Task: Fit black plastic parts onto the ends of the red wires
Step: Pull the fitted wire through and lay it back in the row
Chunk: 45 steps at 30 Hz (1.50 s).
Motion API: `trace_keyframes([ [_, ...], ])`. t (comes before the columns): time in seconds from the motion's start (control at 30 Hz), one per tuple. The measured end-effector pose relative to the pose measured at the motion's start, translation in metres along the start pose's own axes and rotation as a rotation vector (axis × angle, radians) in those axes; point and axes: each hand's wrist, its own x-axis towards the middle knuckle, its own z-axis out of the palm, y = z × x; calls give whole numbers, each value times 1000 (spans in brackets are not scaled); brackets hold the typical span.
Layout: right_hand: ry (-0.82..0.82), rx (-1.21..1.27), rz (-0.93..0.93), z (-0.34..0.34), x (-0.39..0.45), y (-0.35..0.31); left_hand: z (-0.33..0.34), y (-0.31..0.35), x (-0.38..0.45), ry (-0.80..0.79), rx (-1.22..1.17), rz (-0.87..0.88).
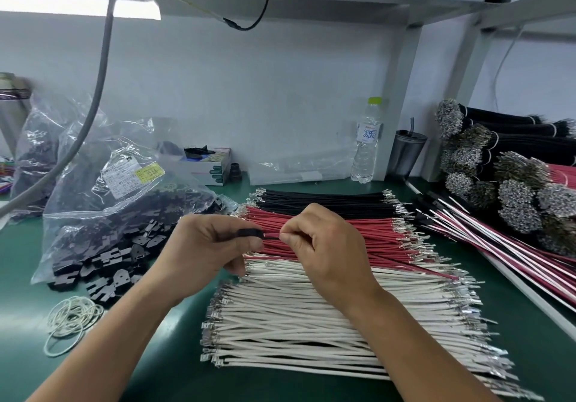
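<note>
Pinching a black plastic part [249,233] in its grip, the left hand [205,246] meets the right hand [324,246], whose fingers pinch a thin wire [270,237] entering that part. Both hover above the red wires [358,239] mid-tabletop [530,348], between black wires [324,199] and white wires [327,317]; a bag of black parts [118,214] lies toward the left edge.

Single head cam, wide-angle, looking forward and down over the green bench [149,348]. Close range: both forearms enter from the bottom edge, the grip sits just left of centre. Edges bend, probably lens distortion. No second view to overlap.
</note>
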Motion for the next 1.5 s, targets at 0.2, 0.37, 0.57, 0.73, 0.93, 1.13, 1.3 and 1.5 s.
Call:
trace_keyframes([
  [0.2, -43, 84, -21, 3, 1, -3, 2, 1, -2, -35, -39, -15],
  [0.37, -10, -122, -58, -12, 2, -3, 6, 0, 0, -38, -33, -25],
  [0.57, -382, -162, -78, -11, -18, -28, -1, -2, 0, 37, -88, -24],
  [0.73, -515, -3, 115, -11, -18, -33, 1, -4, 1, 28, -114, -29],
  [0.93, -545, -110, 68, -14, -15, -40, -2, -6, 2, 24, -140, -39],
  [1.13, -510, -148, 48, -13, -16, -41, -2, -5, 2, 18, -169, -57],
  [1.3, -400, -36, 135, -30, -1, -32, -4, -6, 3, 8, -178, -62],
  [1.5, -151, 9, 166, -62, 34, -26, -6, -7, 3, -2, -211, -72],
])
